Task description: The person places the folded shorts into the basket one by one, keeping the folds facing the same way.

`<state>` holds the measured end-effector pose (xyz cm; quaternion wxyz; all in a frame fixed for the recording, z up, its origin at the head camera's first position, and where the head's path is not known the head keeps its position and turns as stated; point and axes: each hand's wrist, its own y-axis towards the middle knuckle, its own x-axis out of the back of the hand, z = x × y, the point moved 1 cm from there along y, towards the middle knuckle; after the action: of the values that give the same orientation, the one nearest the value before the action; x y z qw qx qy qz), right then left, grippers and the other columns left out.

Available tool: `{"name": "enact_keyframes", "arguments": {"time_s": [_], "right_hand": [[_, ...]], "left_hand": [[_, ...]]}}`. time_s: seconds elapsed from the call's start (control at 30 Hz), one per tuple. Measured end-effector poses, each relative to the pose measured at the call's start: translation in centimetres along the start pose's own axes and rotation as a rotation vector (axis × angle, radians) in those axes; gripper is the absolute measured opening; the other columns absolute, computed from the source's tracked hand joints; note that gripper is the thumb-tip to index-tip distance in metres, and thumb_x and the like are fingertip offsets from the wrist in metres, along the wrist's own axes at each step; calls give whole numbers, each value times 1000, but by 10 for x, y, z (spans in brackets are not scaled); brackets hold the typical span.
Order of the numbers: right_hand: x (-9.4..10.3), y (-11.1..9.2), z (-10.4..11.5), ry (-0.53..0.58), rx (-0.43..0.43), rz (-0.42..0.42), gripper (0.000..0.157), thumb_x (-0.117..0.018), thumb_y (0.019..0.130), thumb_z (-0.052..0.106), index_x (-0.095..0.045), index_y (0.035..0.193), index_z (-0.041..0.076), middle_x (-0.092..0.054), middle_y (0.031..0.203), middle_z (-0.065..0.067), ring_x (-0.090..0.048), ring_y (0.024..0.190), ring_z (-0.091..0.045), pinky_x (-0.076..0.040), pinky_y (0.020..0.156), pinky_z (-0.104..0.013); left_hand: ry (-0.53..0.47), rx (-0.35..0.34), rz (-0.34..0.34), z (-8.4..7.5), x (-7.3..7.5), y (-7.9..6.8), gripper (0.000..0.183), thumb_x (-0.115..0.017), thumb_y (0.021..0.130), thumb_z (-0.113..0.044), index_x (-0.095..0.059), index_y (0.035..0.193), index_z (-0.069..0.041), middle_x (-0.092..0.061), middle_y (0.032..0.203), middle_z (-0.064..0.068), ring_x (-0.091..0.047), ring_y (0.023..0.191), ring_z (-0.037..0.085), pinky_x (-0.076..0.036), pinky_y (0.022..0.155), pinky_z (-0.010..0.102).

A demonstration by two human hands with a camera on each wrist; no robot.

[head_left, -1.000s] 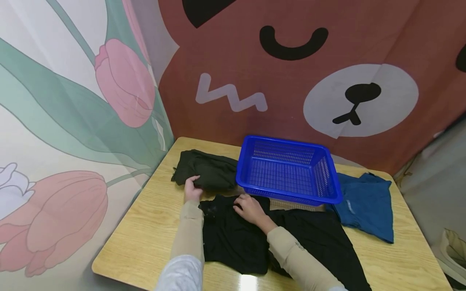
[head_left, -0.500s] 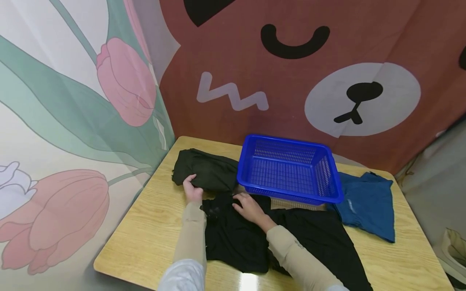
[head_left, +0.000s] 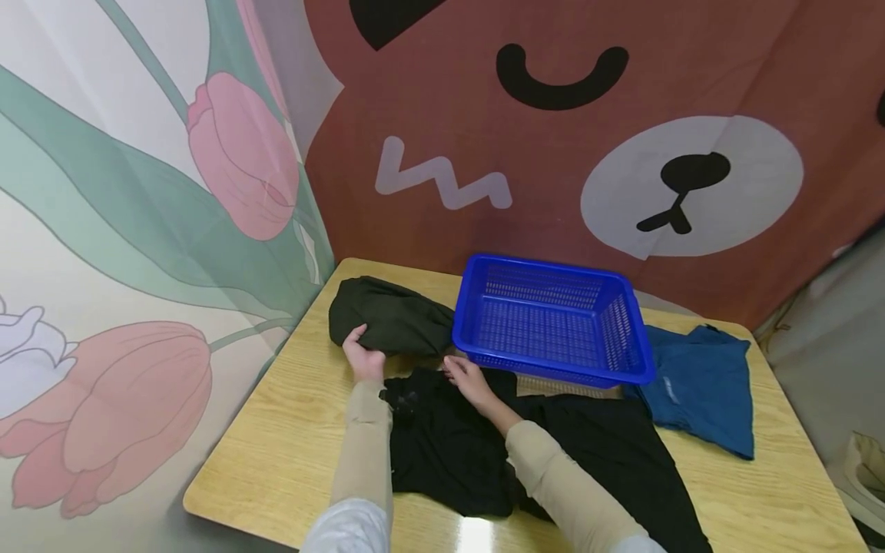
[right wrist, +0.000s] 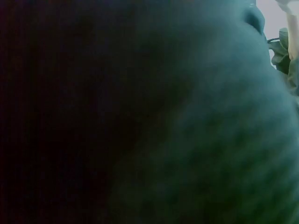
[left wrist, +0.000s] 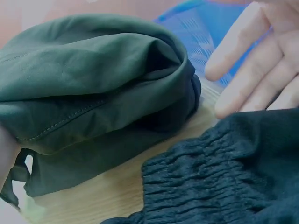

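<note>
A dark green folded garment point(head_left: 394, 315) lies at the table's back left, bulging into a roll. My left hand point(head_left: 364, 359) grips its near left edge. In the left wrist view the garment's rolled folds point(left wrist: 93, 70) show, and a strap hangs at its lower left. My right hand point(head_left: 473, 384) is by the roll's right end, over a black garment with a gathered waistband point(head_left: 445, 461). Its fingers point(left wrist: 254, 60) are extended, with a gap between them and the green cloth. Dark blurred cloth fills most of the right wrist view.
A blue plastic basket point(head_left: 539, 369) stands at the back middle, right beside the green roll. More black cloth point(head_left: 608, 453) lies to the right, partly under my right sleeve. A folded blue garment point(head_left: 705, 392) is at the table's right. Printed curtains point(head_left: 442, 230) border the table behind and left.
The green garment's left end has risen and rounded in my left hand. My right hand has moved slightly up off the black waistband, toward the green roll's right end.
</note>
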<state>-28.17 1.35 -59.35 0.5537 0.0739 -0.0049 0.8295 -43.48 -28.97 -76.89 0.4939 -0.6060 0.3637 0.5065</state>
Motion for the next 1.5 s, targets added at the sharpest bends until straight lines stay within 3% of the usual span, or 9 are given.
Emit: {"name": "enact_keyframes", "arguments": {"time_s": [0.1,0.17,0.23,0.33,0.47,0.67,1.1,1.37,1.5], "right_hand": [[7,27,-64,179,-51,20,49,-41,97,37,-51,124,-4,-64,106,-13,-62,94,-21,-52,78,-32],[9,31,-75,230,-60,20,51,-40,97,38,-51,122,-5,-64,106,-13,-62,94,-20,-52,77,-31],[7,25,-57,243,-75,21,55,-41,97,40,-49,123,-8,-64,106,-16,-62,95,-23,-51,79,-33],[0,5,-1,248,-130,3,62,-43,96,43,-46,124,-12,-60,110,-23,-59,101,-29,-48,86,-38],[-10,-16,68,190,-266,-50,62,-33,100,36,-36,127,-19,-50,120,-34,-48,113,-41,-38,97,-48],[-15,-26,112,213,-326,-25,56,-28,102,30,-35,128,-19,-44,126,-36,-40,121,-43,-30,102,-50],[-21,-8,97,419,-382,-23,70,-22,98,48,-47,123,-12,-66,99,-21,-54,109,-37,-21,107,-49],[-22,-3,102,518,-467,-29,73,-27,95,53,-41,131,-9,-65,103,-18,-59,102,-33,-26,105,-46],[-23,-2,108,608,-487,-10,70,-33,94,52,-34,137,-3,-53,124,-23,-62,93,-28,-34,99,-46]], "left_hand": [[-1,1,-22,20,-95,-100,61,-54,74,5,-33,129,-9,-37,130,4,-39,116,23,-33,99,40],[-11,-8,-67,32,-153,-161,57,-48,77,7,-32,129,-7,-37,128,4,-38,116,22,-31,101,36],[-14,-18,-102,41,-198,-207,54,-41,79,7,-31,130,-6,-35,129,5,-36,116,21,-28,102,32],[14,-22,-146,47,-235,-244,53,-37,82,7,-27,132,-7,-34,129,4,-35,116,19,-27,102,29],[41,-12,-127,49,-248,-256,53,-36,85,5,-24,134,-10,-34,126,2,-35,114,17,-28,101,29],[-5,-41,-95,50,-252,-259,60,-38,80,8,-23,136,-9,-34,125,4,-35,112,20,-26,102,31],[22,-91,-89,54,-265,-286,60,-34,85,5,-17,140,-9,-27,139,4,-32,120,19,-27,102,30],[-27,-62,-40,58,-274,-304,64,-35,85,5,-13,143,-13,-25,139,4,-32,119,20,-26,103,32],[-39,-58,-22,60,-277,-311,68,-37,82,6,-12,142,-13,-25,137,4,-31,118,20,-25,103,33]]}}
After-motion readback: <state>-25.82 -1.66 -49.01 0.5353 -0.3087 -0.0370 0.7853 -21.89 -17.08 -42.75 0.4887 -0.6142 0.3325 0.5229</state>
